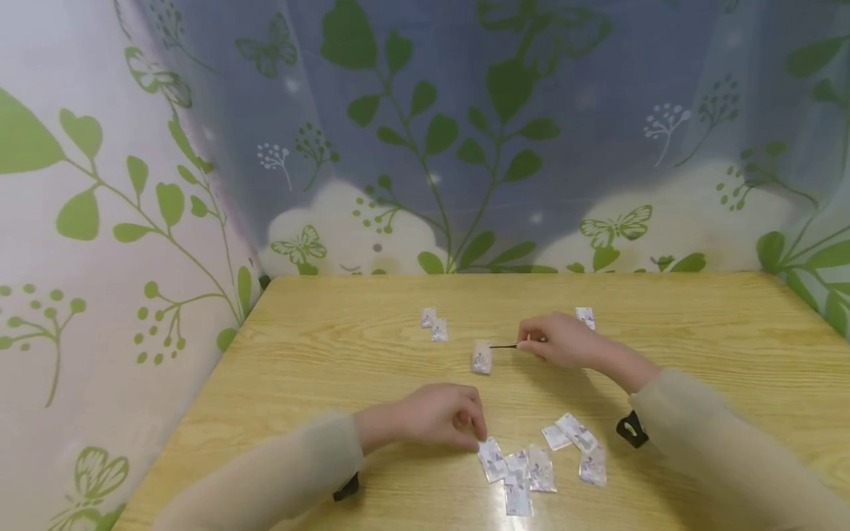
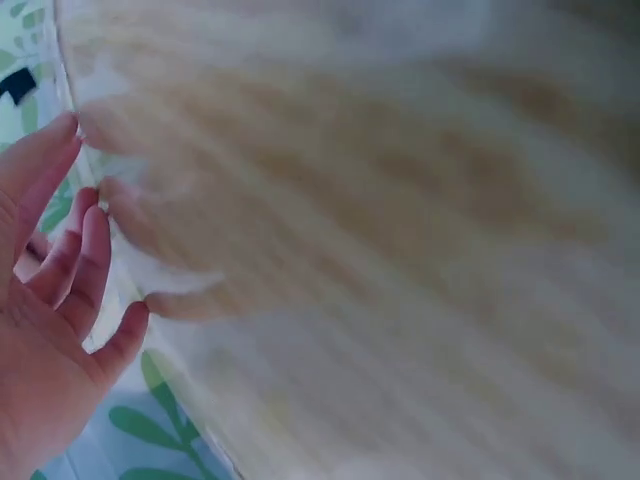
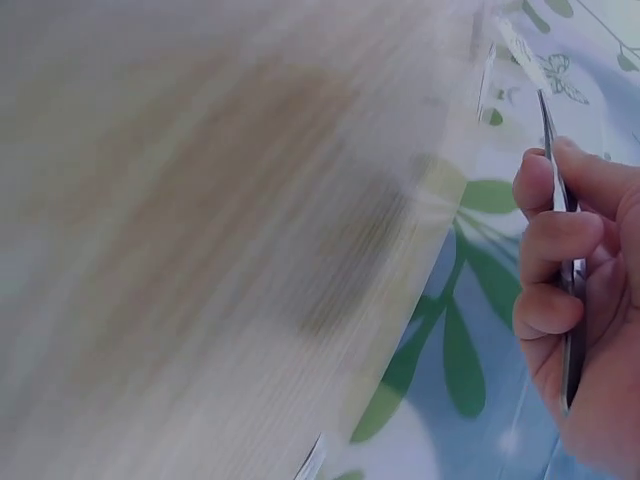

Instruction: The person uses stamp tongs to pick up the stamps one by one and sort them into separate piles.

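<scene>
My right hand (image 1: 561, 341) grips dark, slim tweezers (image 1: 505, 346) above the middle of the table. In the right wrist view, the fingers curl round the tweezers (image 3: 568, 270), and a small flat packet (image 3: 524, 55) is at their tip. From the head view this packet (image 1: 482, 357) is pale with purplish print, tilted at the tweezer tip. My left hand (image 1: 443, 417) rests nearer the front, its fingers loosely bent and fingertips at the corner of another packet (image 1: 493, 460). The left wrist view shows the left hand (image 2: 65, 270) with fingertips against the tabletop.
Several overlapping packets (image 1: 541, 470) lie at the front middle, with another cluster (image 1: 576, 433) to their right. Two packets (image 1: 439, 330) lie farther back, and one packet (image 1: 585, 317) sits behind the right hand. A leaf-patterned curtain (image 1: 465, 184) borders the wooden table (image 1: 299, 354).
</scene>
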The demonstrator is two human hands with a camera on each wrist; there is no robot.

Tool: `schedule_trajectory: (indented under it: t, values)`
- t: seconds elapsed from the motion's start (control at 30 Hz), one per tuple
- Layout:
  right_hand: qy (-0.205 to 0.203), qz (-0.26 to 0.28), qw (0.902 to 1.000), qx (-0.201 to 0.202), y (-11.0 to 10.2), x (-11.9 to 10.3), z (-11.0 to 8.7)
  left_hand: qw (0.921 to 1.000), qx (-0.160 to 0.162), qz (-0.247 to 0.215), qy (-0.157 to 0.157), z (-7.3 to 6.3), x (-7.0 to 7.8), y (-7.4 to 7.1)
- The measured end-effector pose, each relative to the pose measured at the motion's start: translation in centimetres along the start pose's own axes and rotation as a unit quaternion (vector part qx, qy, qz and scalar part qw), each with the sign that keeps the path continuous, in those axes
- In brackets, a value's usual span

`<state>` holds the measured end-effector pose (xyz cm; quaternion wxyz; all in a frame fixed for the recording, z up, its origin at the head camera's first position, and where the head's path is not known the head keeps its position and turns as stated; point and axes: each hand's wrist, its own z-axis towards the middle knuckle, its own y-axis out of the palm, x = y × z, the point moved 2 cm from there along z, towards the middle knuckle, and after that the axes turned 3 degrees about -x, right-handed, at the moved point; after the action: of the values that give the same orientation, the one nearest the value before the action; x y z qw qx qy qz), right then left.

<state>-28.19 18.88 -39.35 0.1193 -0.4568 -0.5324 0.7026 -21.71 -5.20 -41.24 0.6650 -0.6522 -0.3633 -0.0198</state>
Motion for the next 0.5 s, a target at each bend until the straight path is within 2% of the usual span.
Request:
schedule_trajectory:
  t: [0.13,0.27,0.5]
  values:
    - [-0.019,-0.001,0.9998,0.002,0.5,-0.9,3.2,0.9999,0.004,0.017,0.001,0.1,0.0,0.1]
    - [-0.015,0.002,0.9999,0.004,0.9,-1.7,5.9,0.9996,0.004,0.027,0.005,0.2,-0.1,0.1]
    - [-0.009,-0.015,0.9999,-0.003,1.6,-2.7,9.2,0.9997,0.002,0.025,0.003,0.1,-0.3,0.2]
